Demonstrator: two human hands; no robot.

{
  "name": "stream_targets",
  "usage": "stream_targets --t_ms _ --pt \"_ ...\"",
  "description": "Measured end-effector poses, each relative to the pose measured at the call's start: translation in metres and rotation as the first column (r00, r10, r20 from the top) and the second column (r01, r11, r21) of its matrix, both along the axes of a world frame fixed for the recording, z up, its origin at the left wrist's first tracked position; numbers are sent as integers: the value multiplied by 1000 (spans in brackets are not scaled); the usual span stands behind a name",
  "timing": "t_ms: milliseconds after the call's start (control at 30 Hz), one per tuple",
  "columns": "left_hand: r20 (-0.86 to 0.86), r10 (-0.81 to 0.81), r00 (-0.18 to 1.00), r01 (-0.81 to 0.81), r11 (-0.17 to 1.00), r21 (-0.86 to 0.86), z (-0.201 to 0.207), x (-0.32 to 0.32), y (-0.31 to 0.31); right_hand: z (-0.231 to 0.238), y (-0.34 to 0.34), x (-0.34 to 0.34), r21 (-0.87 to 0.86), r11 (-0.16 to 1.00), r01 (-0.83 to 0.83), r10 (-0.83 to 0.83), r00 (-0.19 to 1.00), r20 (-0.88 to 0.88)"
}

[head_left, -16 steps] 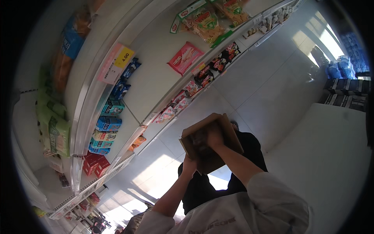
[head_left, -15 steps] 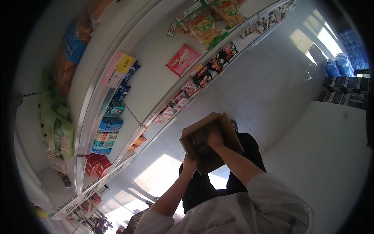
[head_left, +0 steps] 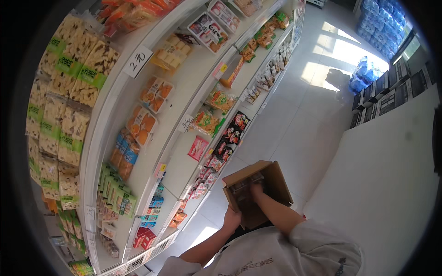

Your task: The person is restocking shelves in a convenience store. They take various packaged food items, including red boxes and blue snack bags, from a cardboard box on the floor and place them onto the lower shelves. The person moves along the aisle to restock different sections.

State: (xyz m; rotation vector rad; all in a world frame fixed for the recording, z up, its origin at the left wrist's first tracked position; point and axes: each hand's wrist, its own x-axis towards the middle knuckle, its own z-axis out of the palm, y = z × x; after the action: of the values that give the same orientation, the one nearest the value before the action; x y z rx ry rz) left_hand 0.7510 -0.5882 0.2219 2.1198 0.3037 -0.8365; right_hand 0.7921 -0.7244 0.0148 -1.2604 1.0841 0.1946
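An open cardboard box [head_left: 280,185] is held in front of my body, its opening tilted up toward me. My left hand [head_left: 233,217] grips the box's near left edge. My right hand [head_left: 258,191] reaches down inside the box, beside some small clear-wrapped packages [head_left: 240,186] in its shaded interior. The fingers of that hand are mostly hidden, so whether they grasp a package does not show. Left of the box, the lowest shelf carries small pink and white snack packets [head_left: 199,189] and black snack packets [head_left: 231,133].
Tiered shelves [head_left: 172,172] fill the left side, holding bagged puffed-rice blocks [head_left: 64,133], orange-coloured snacks in trays [head_left: 142,123] and a pink packet [head_left: 198,148]. At right are a white surface [head_left: 382,170], dark cartons [head_left: 391,94] and blue-wrapped bottle packs [head_left: 367,73].
The view has lifted and shifted, bringing more shelf tiers into sight. The box sits lower in the picture. My left hand still holds it, and my right hand is still inside.
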Motion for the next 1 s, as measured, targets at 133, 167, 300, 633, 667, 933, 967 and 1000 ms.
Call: stream_targets --t_ms 133,167,300,633,667,933,967,1000 --pt "125 -76 989 84 995 -56 6 31 -39 66 -76 40 418 897 143 -114 989 -93" --pt "51 -89 995 93 992 -84 12 46 -51 77 -93 52 464 865 192 -177 981 -75" --pt "107 -77 991 104 956 -273 35 92 -103 124 -149 89 430 837 338 -306 941 -144" --pt "-155 -109 982 21 875 -483 -10 221 -213 288 -294 131 303 934 187 -198 980 3" --pt "-239 -75 968 -59 860 -506 31 236 -226 311 -300 137 265 938 225 -233 972 0" --pt "-237 64 969 -198 774 -601 95 317 -292 445 -390 183 344 939 -22 -124 909 398" --pt "-220 115 969 -229 750 -621 93 323 -304 438 -411 188 357 929 -97 -73 898 433" --pt "-203 171 964 -263 722 -640 90 331 -316 438 -428 198 371 922 -110 -85 878 472"
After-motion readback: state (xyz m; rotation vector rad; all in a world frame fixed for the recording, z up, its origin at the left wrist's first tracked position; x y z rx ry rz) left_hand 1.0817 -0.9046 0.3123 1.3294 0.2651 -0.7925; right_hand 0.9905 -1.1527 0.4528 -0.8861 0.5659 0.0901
